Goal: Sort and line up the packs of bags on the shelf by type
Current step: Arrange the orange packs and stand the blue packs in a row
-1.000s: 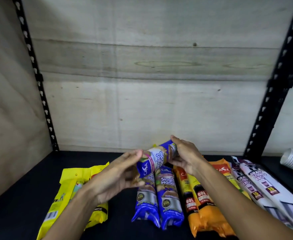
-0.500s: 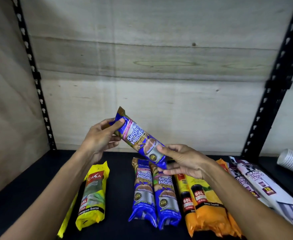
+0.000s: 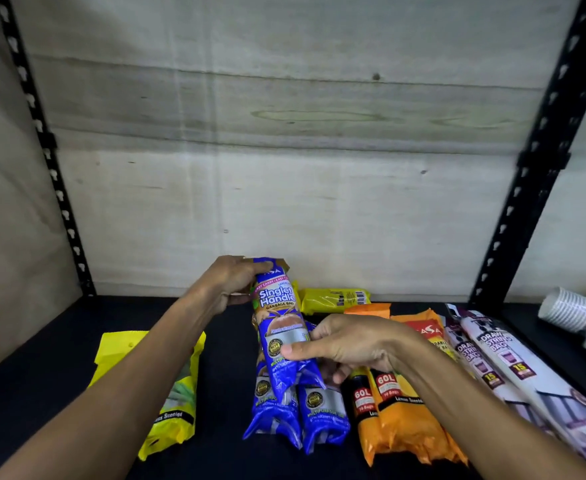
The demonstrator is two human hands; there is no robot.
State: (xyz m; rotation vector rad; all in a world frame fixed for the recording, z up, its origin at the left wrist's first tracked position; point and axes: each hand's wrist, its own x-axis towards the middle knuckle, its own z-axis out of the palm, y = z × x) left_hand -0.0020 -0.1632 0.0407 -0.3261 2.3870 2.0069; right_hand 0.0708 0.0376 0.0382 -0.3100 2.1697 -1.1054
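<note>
In the head view, at the centre of the frame, the left hand gripped the top end of a blue pack labelled "Singlet Handle", while the right hand clasped its lower part, thumb across the front. The pack was held tilted above two matching blue packs lying side by side on the black shelf. Right of those lay the orange packs, then the white drawstring packs at lower right. A yellow pack lay at lower left under the left forearm; another yellow pack lay sideways near the back wall.
</note>
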